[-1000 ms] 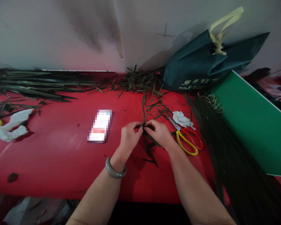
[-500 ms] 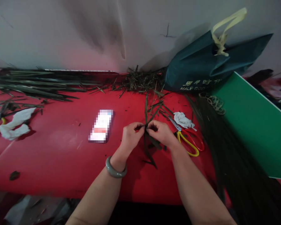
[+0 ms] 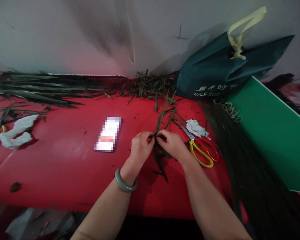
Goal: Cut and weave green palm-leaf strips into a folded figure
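Observation:
Several dark green leaf strips (image 3: 160,120) cross at the fingertips of both hands, with ends sticking up and hanging down over the red table. My left hand (image 3: 142,144), with a grey-green bangle (image 3: 125,181) on its wrist, pinches the strips from the left. From the right, my right hand (image 3: 172,142) pinches them at the same crossing point. The thumbs and forefingers almost meet, and the exact crossing is hidden behind them. Scissors (image 3: 201,150) with one yellow and one red handle lie just right of my right hand, beside a crumpled white tissue (image 3: 197,128).
A phone (image 3: 108,134) lies left of my hands. Long leaves (image 3: 40,87) and a heap of clippings (image 3: 150,86) line the wall. A dark teal bag (image 3: 215,73), a green board (image 3: 272,133) and more long leaves (image 3: 255,186) occupy the right. More tissue (image 3: 17,133) lies far left.
The upright leaf strip above my fingertips now leans to the right. Both hands keep their pinch at nearly the same spot; the view has shifted slightly.

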The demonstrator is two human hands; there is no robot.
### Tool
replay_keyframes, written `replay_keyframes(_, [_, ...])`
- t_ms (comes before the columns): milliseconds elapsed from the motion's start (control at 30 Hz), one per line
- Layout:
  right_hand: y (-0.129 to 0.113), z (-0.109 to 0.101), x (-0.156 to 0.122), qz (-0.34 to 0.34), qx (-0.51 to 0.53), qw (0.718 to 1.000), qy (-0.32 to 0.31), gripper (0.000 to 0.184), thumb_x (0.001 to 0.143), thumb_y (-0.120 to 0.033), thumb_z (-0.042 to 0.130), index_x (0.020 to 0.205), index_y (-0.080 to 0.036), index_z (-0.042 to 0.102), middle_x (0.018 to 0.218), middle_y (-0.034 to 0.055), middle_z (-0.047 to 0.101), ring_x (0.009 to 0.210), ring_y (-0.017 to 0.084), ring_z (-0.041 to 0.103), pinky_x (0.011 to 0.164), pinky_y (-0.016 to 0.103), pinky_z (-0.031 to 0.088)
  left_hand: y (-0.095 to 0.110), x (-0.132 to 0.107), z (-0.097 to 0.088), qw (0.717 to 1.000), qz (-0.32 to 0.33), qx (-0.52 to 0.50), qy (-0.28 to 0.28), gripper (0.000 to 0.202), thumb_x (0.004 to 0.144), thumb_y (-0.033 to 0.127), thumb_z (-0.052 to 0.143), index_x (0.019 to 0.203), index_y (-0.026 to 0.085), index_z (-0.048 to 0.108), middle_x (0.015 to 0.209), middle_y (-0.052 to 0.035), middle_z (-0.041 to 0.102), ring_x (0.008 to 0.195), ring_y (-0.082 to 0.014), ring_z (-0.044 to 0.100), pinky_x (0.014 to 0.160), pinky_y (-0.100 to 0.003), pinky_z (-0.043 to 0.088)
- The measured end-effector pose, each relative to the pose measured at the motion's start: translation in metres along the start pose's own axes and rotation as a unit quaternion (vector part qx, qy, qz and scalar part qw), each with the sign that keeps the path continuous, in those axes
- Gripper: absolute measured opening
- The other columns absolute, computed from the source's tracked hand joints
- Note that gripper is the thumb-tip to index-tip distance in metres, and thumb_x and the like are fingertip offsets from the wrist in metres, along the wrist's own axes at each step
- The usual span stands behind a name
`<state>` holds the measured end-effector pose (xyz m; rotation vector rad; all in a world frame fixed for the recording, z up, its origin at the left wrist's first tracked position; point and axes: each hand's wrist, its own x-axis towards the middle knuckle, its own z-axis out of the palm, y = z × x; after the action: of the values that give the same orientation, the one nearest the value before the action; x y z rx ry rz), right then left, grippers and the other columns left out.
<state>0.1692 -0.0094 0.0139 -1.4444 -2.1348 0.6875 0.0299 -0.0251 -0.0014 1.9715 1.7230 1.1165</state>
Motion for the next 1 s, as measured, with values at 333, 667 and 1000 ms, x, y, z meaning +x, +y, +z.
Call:
replay_keyframes(333, [0.0022, -0.0100, 0.0018, -0.008, 0.157, 0.987, -0.044, 0.006, 0.069, -0.018, 0.048, 0.069, -0.017, 0.054, 0.062, -0.0023, 0.057, 0.059, 0.010, 0.052, 0.056, 0.020, 0.041, 0.0037, 0.0033, -0.0063, 0.987, -0.063, -0.139, -0.047, 0.012, 0.069, 0.018, 0.053, 0.075, 0.016, 0.063, 0.069, -0.0013, 0.065, 0.064, -0.0111, 0.059, 0.061, -0.022, 0.047])
replay_keyframes(667, [0.0016, -0.0029, 0.0027, -0.016, 0.073, 0.997, -0.014, 0.010, 0.072, -0.021, 0.048, 0.075, -0.019, 0.058, 0.071, -0.0001, 0.062, 0.065, 0.012, 0.055, 0.060, 0.022, 0.040, 0.0023, 0.0027, -0.0031, 0.995, -0.064, -0.078, -0.025, 0.012, 0.066, 0.015, 0.054, 0.073, 0.017, 0.063, 0.071, -0.0026, 0.065, 0.067, -0.0129, 0.059, 0.065, -0.025, 0.046])
replay_keyframes(1000, [0.0068, -0.0082, 0.0015, 0.006, 0.249, 0.967, -0.055, 0.006, 0.069, -0.022, 0.050, 0.068, -0.017, 0.053, 0.060, -0.0040, 0.052, 0.055, 0.008, 0.047, 0.053, 0.019, 0.038, -0.0033, 0.0044, -0.0006, 0.943, -0.157, -0.284, -0.079, 0.012, 0.066, 0.021, 0.054, 0.072, 0.014, 0.062, 0.065, -0.0008, 0.062, 0.060, -0.0100, 0.057, 0.057, -0.021, 0.045])
